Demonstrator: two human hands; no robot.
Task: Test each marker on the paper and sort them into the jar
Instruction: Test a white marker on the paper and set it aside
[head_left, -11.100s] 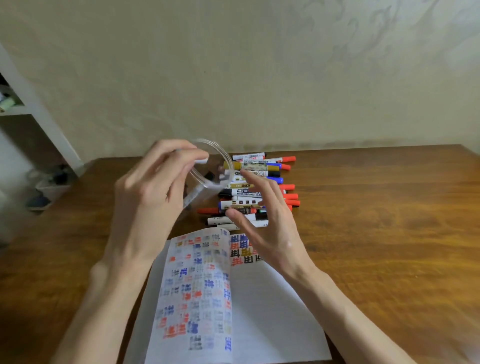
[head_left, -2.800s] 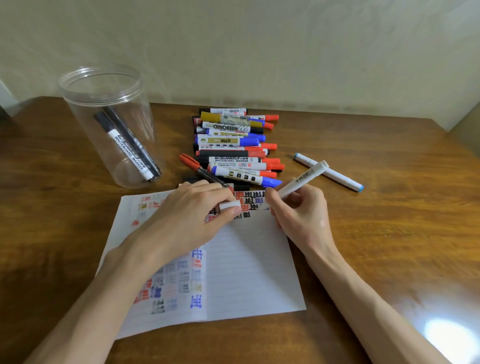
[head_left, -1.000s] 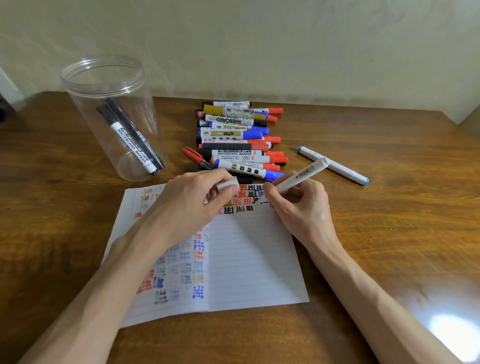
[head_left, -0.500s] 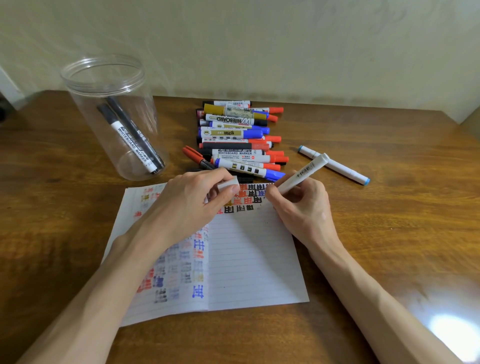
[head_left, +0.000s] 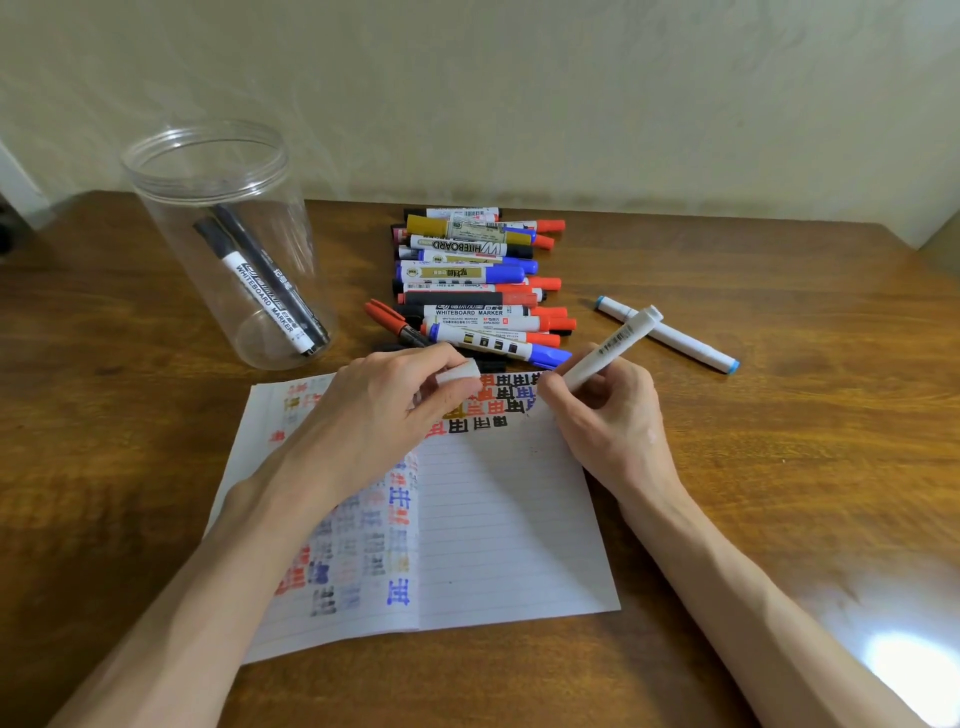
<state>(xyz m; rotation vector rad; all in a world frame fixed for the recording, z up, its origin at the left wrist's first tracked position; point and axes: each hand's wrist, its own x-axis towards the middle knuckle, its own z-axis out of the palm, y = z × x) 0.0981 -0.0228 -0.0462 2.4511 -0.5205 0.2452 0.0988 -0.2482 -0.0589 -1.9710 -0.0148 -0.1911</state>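
Observation:
My right hand (head_left: 608, 415) grips a white marker (head_left: 610, 347) like a pen, its tip down on the lined paper (head_left: 498, 525) beside rows of coloured test marks. My left hand (head_left: 384, 415) rests on the paper and pinches the marker's white cap (head_left: 458, 372). A clear plastic jar (head_left: 228, 244) stands open at the back left with two black markers (head_left: 270, 283) leaning inside. A pile of several whiteboard markers (head_left: 478, 286) lies behind the paper.
Another white marker with blue ends (head_left: 670, 335) lies on the wooden table (head_left: 805, 467) to the right of the pile. A pale wall runs along the table's far edge. Bright glare sits at the table's front right.
The white marker's tip has shifted slightly over the upper part of the page in my right hand. My left hand keeps the cap in the same place.

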